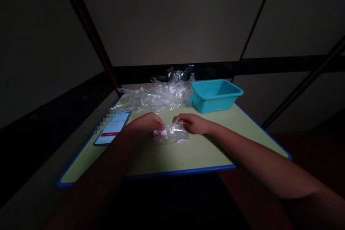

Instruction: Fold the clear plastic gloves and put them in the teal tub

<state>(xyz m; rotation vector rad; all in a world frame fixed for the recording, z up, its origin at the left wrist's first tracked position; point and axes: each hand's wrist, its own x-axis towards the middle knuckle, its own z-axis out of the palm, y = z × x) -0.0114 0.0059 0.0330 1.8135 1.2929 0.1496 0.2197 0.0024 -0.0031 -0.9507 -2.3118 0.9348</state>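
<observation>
A small clear plastic bag (174,133) lies on the table between my two hands, with a reddish patch showing at its left end. My left hand (149,122) is closed on the bag's left side, fingertips pressed to the plastic. At the upper right edge of the same bag, my right hand (194,123) pinches the film between thumb and curled fingers. Behind the hands spreads a loose heap of clear plastic bags (161,97), crumpled and shiny.
A turquoise plastic basket (215,102) stands at the back right of the pale yellow table (178,158), which has a blue edge. A phone (113,129) with a lit screen lies left of my left arm. A panelled wall (172,18) rises behind the table.
</observation>
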